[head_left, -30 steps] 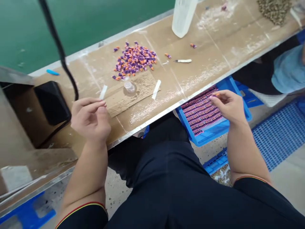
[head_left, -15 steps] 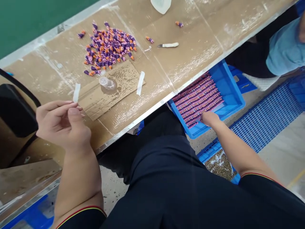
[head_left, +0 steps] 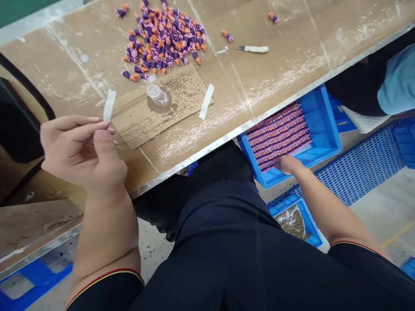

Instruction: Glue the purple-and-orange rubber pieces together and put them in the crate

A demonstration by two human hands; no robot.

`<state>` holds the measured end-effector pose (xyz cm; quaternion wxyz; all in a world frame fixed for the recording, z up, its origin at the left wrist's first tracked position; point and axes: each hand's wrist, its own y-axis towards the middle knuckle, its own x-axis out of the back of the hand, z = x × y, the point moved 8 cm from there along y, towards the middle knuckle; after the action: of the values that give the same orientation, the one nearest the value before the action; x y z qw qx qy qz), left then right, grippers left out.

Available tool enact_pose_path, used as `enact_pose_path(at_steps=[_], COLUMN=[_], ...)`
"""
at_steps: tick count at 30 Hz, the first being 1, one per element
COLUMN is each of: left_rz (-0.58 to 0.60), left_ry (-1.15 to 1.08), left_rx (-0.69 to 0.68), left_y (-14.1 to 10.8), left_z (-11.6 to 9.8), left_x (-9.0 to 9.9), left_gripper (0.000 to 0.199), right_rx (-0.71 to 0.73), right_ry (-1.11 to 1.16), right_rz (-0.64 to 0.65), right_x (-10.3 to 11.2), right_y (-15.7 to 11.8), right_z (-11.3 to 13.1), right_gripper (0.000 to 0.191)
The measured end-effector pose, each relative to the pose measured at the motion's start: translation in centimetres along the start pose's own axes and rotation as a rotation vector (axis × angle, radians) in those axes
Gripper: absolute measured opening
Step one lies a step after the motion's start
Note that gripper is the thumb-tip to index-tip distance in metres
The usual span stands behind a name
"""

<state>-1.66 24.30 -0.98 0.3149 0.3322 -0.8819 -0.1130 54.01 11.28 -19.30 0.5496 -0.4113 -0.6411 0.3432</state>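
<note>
My left hand (head_left: 86,151) is raised over the table's near left edge, thumb and fingertips drawn together in a pinch. Whatever may be between them is too small to make out. At the lower right, my right hand (head_left: 289,165) reaches into a blue bin (head_left: 329,129), its closed fingertips at the near end of the rows of small purple, orange and pink pieces (head_left: 280,136). Those fingertips are partly hidden. Beyond my left hand lies a cardboard sheet (head_left: 129,129) with a small clear plastic cup (head_left: 158,96) on it. A pile of similar pieces (head_left: 168,36) is behind.
Strips of white tape (head_left: 206,101) lie at the cardboard's sides. A white-handled knife (head_left: 256,49) and two loose pieces (head_left: 227,36) are farther right. Another person's blue-clad part (head_left: 398,80) shows at right. A second blue bin (head_left: 313,226) holds small brownish bits.
The view has shifted, so the table's things appear higher and farther right. My left hand keeps its pinch, and my right hand stays at the front end of the rows in the bin.
</note>
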Motion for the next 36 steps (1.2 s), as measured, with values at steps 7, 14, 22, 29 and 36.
enact_pose_path(at_steps=[7,14,22,29,36], left_rz=[-0.026,-0.029,-0.015,0.007,0.022], left_ry=[-0.133,-0.108,-0.305,-0.319,-0.366], left_rx=[-0.212,-0.294,-0.557,-0.475,-0.562], left_y=[-0.3,-0.8,-1.6,-1.3,-1.6], left_z=[-1.0,-0.3,-1.7,-1.2,-1.4], left_x=[0.7,0.6,1.2,1.0,1.0], left_gripper=[0.01,0.008,0.029,0.037,0.029], right_rx=[-0.021,-0.047,-0.028,-0.026,-0.07], right_ry=[0.002,0.006,-0.002,-0.011,-0.015], right_rz=[-0.005,-0.024,-0.012,-0.011,-0.021], right_x=[0.3,0.2,0.1,0.1,-0.1], right_y=[0.0,0.3,0.7,0.8,0.8], right_z=[0.0,0.1,-0.3,-0.1,-0.1], right_gripper=[0.039,0.037,0.039,0.036,0.037])
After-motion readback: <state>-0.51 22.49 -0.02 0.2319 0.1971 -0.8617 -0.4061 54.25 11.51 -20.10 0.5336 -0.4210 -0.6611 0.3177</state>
